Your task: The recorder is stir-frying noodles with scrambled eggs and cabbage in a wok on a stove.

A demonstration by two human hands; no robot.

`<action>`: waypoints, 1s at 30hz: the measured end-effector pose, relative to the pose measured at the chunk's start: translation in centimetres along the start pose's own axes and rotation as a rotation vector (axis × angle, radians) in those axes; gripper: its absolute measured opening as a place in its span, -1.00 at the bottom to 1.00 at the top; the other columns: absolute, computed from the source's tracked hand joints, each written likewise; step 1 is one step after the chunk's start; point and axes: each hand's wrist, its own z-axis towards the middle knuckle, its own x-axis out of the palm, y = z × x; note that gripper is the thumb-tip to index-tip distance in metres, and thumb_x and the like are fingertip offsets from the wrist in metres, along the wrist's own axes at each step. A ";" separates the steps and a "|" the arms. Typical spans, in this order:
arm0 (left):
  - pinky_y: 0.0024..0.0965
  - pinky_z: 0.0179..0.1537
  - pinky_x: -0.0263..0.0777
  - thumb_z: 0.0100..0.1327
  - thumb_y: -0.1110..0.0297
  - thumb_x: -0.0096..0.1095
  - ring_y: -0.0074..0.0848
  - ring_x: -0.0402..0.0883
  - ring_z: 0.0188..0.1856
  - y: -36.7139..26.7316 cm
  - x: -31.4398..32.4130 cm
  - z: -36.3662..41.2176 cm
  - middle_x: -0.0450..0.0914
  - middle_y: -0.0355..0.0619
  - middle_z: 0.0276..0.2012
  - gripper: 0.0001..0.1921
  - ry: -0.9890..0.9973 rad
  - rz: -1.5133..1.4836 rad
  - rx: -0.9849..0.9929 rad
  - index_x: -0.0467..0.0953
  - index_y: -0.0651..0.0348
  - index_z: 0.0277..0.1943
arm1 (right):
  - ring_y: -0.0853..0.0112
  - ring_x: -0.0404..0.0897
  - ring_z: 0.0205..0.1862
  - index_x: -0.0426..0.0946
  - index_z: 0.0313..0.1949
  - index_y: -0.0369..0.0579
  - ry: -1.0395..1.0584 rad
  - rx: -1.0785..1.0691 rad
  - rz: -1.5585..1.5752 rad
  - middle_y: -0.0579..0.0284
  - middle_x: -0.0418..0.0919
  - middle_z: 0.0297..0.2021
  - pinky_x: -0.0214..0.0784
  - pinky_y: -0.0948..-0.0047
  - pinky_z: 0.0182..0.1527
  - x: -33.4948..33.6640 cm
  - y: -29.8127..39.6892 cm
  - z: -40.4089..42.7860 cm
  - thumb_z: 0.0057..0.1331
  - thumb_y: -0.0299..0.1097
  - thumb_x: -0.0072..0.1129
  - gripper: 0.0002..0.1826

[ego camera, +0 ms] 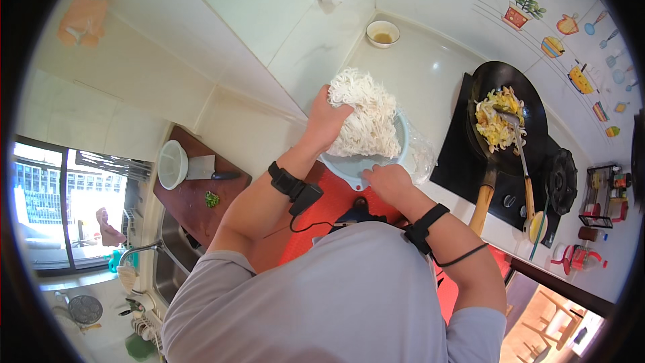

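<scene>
My left hand (327, 121) grips the left side of a thick tangled mass of white noodles (365, 121), probably rice noodles. The noodles are raised and tilted over a light blue plastic basin (347, 174), hiding much of its inside. At the basin's near rim is my right hand (395, 184), its fingers curled at the edge; the thumb's hold is partly hidden. A crumpled clear plastic bag (423, 156) lies on the counter just right of the basin.
To the right, a black wok (536, 106) with cooked pieces (496, 133) and a spatula (519, 136) sits on the cooktop (448, 156). A small bowl (383, 34) stands in the far corner. Left are a cutting board (229, 206), cleaver (201, 166), white bowl (173, 164) and sink (166, 267).
</scene>
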 end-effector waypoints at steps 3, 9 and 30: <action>-0.38 0.02 0.47 0.11 0.56 0.22 -0.43 0.59 -0.04 -1.3 0.6 0.1 0.57 -0.01 -0.05 -0.53 -0.025 -0.041 0.086 0.36 0.39 0.11 | 0.21 0.71 -0.23 0.66 -0.25 0.03 -0.007 -0.032 -0.112 0.14 0.66 -0.26 0.55 0.24 -0.25 1.1 -1.3 0.7 0.27 -0.40 0.06 -0.83; -0.39 0.03 0.46 0.12 0.55 0.23 -0.44 0.58 -0.01 -4.0 1.9 -0.3 0.57 0.00 -0.03 -0.53 -0.050 -0.100 0.158 0.36 0.41 0.12 | 0.22 0.72 -0.26 0.70 -0.33 0.02 -0.017 -0.008 -0.188 0.13 0.70 -0.30 0.56 0.25 -0.29 1.6 -2.8 1.9 0.24 -0.40 0.08 -0.82; -0.32 -0.08 0.55 0.13 0.54 0.20 -0.34 0.62 -0.07 -9.2 4.7 2.3 0.54 0.03 -0.04 -0.51 0.005 -0.305 0.179 0.31 0.38 0.15 | 0.24 0.72 -0.24 0.72 -0.40 0.02 -0.140 0.095 -0.227 0.13 0.70 -0.34 0.57 0.29 -0.28 1.5 -3.8 2.3 0.19 -0.41 0.10 -0.82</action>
